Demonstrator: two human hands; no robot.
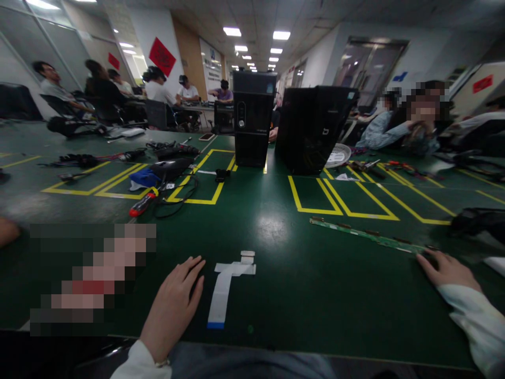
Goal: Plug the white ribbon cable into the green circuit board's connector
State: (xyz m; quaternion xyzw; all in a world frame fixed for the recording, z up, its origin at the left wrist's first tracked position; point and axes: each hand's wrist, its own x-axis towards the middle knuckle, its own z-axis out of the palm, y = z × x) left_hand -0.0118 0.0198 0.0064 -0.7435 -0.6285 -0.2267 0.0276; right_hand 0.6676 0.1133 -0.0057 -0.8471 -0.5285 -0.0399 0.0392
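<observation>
My left hand (175, 300) rests flat on the green table, fingers stretched out, with nothing in it. Just right of it lies a white flat ribbon cable (221, 295) with a blue end and a short crosspiece at the top. At the right, my right hand (450, 269) has its thumb and fingers closed about the near end of a long, narrow green circuit board (365, 235). The board slants away to the left along the tabletop. My fingers hide its right end.
Two black computer towers (255, 121) (315, 129) stand at the back. Yellow tape (366, 215) marks boxes on the table. A red-handled screwdriver (142, 204), a blue item (145, 178) and black cables lie left. A white basket (338, 156) sits behind. Other people sit around; a blurred patch covers the left.
</observation>
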